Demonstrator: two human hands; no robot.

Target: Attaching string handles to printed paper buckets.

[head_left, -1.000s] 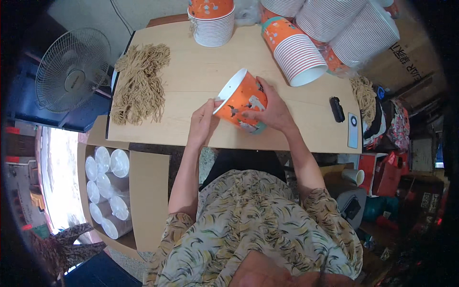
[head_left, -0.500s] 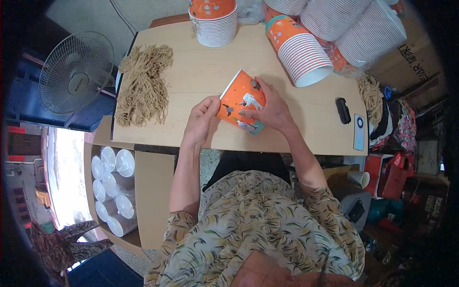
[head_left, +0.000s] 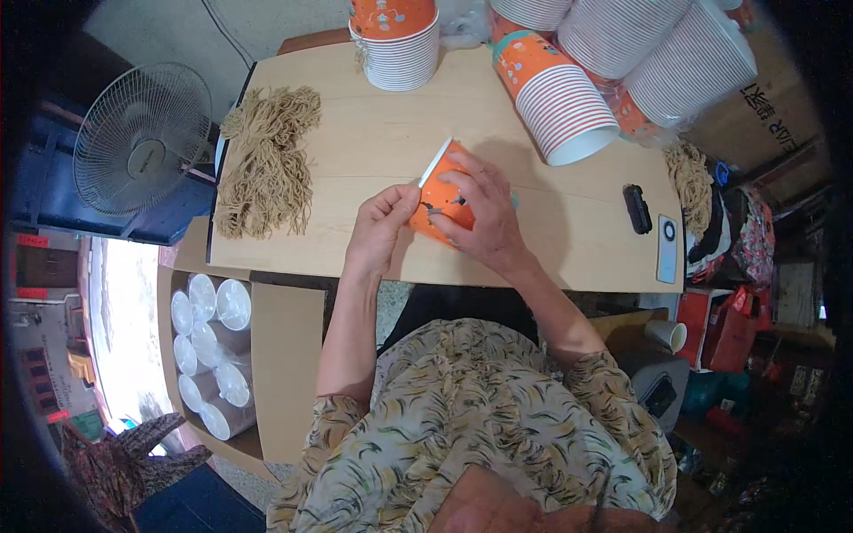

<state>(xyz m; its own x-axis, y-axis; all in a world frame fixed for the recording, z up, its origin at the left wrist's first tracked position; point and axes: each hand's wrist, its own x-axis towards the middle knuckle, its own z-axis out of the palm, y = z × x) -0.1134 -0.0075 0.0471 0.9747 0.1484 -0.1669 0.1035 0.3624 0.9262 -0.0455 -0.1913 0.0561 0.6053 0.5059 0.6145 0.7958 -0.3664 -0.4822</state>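
An orange paper cup (head_left: 439, 194) with a white rim, printed with dark figures, is held over the near middle of the table. It lies tilted, its rim toward the upper left. My left hand (head_left: 380, 229) pinches the rim between thumb and fingertips. Curled around the cup's wall from the right, my right hand (head_left: 487, 213) covers much of the print and most of the teal base. A thin cord, if any is in my fingers, cannot be made out. To the left lies a bundle of tan cords (head_left: 269, 169).
A stack of cups (head_left: 400, 53) stands at the back; another stack (head_left: 567, 111) lies on its side, near bagged stacks (head_left: 693, 62). A black object (head_left: 637, 210) and a pale flat object (head_left: 666, 249) rest at right. Left are a fan (head_left: 142, 142) and an open carton (head_left: 289, 355) of wrapped cylinders.
My right hand has slid up over the cup, its fingers now curled across the print. The cup has turned and shifted slightly right, with my left hand still at its rim.
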